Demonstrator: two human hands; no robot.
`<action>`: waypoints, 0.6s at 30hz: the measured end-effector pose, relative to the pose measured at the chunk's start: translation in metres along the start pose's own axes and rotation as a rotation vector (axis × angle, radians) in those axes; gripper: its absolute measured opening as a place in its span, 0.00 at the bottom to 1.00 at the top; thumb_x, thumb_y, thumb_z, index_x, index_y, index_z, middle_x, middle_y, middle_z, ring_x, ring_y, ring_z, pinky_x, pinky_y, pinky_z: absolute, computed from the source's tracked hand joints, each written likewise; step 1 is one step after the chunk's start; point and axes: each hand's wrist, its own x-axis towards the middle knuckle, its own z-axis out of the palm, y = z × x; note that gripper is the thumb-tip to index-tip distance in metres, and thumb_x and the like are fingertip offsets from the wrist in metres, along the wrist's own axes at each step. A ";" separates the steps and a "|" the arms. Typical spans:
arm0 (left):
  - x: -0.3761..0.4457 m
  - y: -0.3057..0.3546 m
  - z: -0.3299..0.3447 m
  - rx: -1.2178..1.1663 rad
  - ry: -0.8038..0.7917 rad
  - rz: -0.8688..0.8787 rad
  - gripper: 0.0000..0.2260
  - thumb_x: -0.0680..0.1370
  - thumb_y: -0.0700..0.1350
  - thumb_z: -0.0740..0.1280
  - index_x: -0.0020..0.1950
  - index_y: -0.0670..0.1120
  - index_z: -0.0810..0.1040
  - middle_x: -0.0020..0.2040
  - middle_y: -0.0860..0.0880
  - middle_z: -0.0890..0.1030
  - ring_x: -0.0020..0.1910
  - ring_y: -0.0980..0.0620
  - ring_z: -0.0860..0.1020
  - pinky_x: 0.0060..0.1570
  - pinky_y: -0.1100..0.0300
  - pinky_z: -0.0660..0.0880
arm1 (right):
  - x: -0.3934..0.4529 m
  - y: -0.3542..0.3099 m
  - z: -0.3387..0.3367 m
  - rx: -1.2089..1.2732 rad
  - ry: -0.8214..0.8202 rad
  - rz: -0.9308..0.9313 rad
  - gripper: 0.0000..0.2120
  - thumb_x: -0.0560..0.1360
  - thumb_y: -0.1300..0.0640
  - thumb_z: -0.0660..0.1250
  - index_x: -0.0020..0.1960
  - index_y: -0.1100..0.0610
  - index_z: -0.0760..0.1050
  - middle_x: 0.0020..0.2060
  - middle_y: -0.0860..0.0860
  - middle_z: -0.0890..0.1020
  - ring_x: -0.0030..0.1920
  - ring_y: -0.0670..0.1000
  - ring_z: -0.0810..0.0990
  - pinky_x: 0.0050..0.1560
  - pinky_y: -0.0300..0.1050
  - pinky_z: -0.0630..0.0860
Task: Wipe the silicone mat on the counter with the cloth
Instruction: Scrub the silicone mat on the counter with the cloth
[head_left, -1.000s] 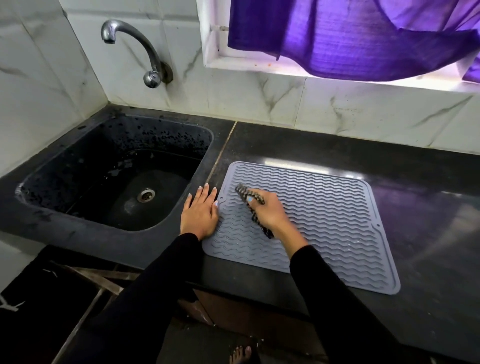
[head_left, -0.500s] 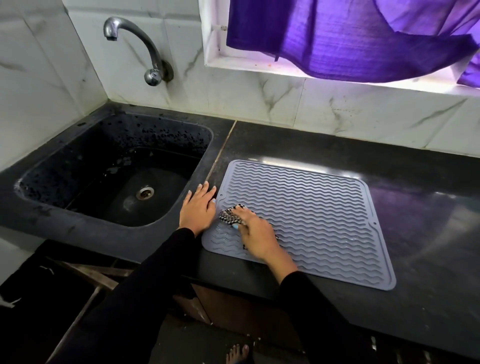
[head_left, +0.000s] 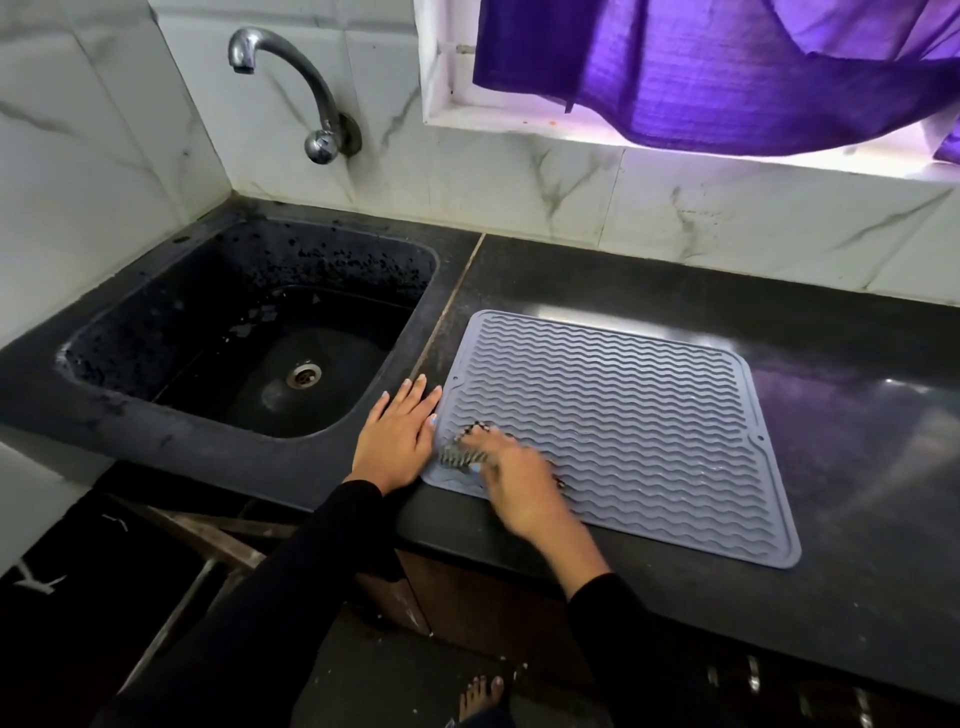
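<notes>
A grey silicone mat with wavy ridges lies flat on the black counter, just right of the sink. My right hand presses a black-and-white patterned cloth onto the mat's near left corner; most of the cloth is hidden under the hand. My left hand lies flat, fingers together, on the counter strip against the mat's left edge.
A black sink with a metal drain sits to the left, a chrome tap on the wall above it. A purple curtain hangs over the window at the back. The counter's front edge runs just below my hands.
My right hand has dragged the cloth from the mat's left middle down toward its near left corner. The left hand has stayed at the mat's edge.
</notes>
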 end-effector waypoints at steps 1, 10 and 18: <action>0.000 0.000 0.001 0.003 0.005 -0.001 0.36 0.70 0.58 0.32 0.75 0.51 0.56 0.77 0.50 0.55 0.76 0.54 0.51 0.73 0.56 0.44 | -0.002 -0.003 0.008 -0.133 -0.034 -0.035 0.23 0.78 0.66 0.55 0.71 0.51 0.65 0.71 0.51 0.67 0.71 0.52 0.63 0.71 0.41 0.57; 0.000 0.003 0.002 -0.008 0.026 -0.021 0.36 0.70 0.58 0.33 0.75 0.50 0.58 0.77 0.50 0.56 0.76 0.53 0.52 0.73 0.56 0.44 | 0.006 -0.001 0.015 -0.193 -0.049 -0.059 0.24 0.78 0.68 0.55 0.72 0.53 0.64 0.73 0.51 0.62 0.74 0.52 0.57 0.74 0.45 0.50; -0.003 0.000 0.002 -0.035 0.038 -0.008 0.36 0.71 0.58 0.34 0.75 0.50 0.59 0.77 0.49 0.57 0.76 0.53 0.53 0.73 0.56 0.44 | 0.018 0.011 -0.020 0.371 0.087 0.221 0.15 0.78 0.61 0.60 0.63 0.54 0.74 0.52 0.51 0.79 0.52 0.50 0.76 0.48 0.39 0.69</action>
